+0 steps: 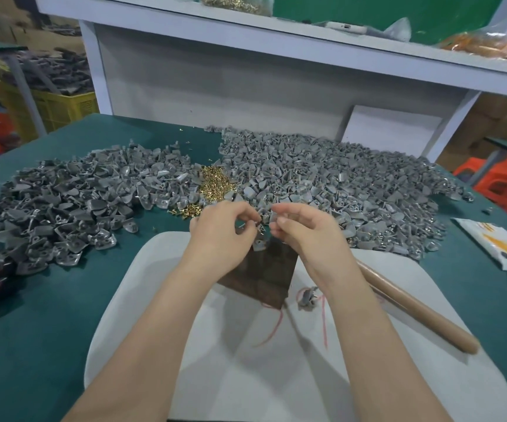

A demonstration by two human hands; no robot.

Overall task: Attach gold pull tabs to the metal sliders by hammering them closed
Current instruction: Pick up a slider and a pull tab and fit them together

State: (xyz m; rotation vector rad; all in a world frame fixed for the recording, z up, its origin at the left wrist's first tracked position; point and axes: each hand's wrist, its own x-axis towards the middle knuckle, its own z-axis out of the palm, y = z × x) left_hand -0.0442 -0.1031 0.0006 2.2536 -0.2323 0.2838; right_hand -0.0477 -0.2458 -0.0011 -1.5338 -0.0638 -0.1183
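1. Parked at four o'clock on the white board (155,300): wooden handle (413,303), likely within reach for striking.
2. Centred over the dark block (261,278): left hand (221,233) pinching a tiny piece, right hand (307,236) pinching a grey slider (273,216), seemingly for mating.
3. Heaped at twelve: gold pull tabs (215,181), flanked by slider piles (337,184) at ten and one.
4. Farthest, at eleven: yellow crate (63,109) of grey parts.

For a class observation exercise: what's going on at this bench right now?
A person's left hand and right hand pinch small metal parts together above a dark brown wooden block. Heaps of grey metal sliders and a small pile of gold tabs lie beyond. The brown wooden handle lies untouched on the right.
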